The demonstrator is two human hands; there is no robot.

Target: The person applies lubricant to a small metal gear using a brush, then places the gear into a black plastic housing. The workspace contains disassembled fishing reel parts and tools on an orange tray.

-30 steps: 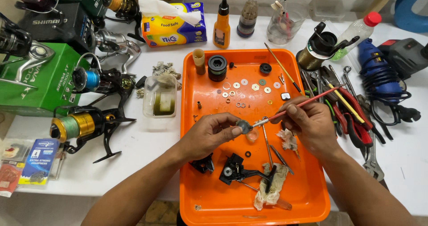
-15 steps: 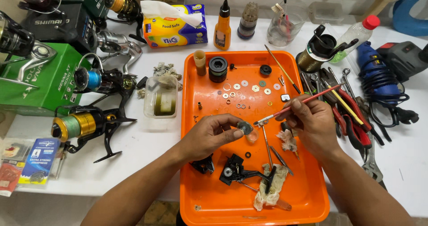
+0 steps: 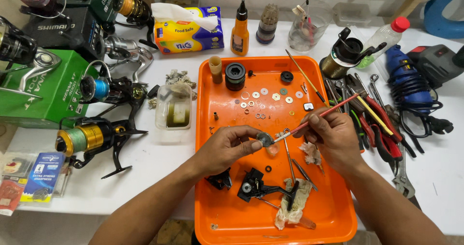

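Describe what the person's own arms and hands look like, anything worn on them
Both forearms are bare right to the picture's lower edge: no sleeves show. The left hand and right hand wear no gloves. No rings, watch or bracelets are visible.

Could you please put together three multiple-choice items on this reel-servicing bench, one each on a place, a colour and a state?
1. Where do the loose washers lie?
A. in the orange tray
B. on the green box
C. in the clear tub

2. What colour is the cap of the clear plastic bottle?
A. blue
B. red
C. yellow

3. What does the right hand hold?
A. pliers
B. nothing
C. a thin red-handled brush

Answers:
1 A, they are spread across the tray's upper half.
2 B, the cap is red.
3 C, its tip meets the small gear pinched in the left hand.
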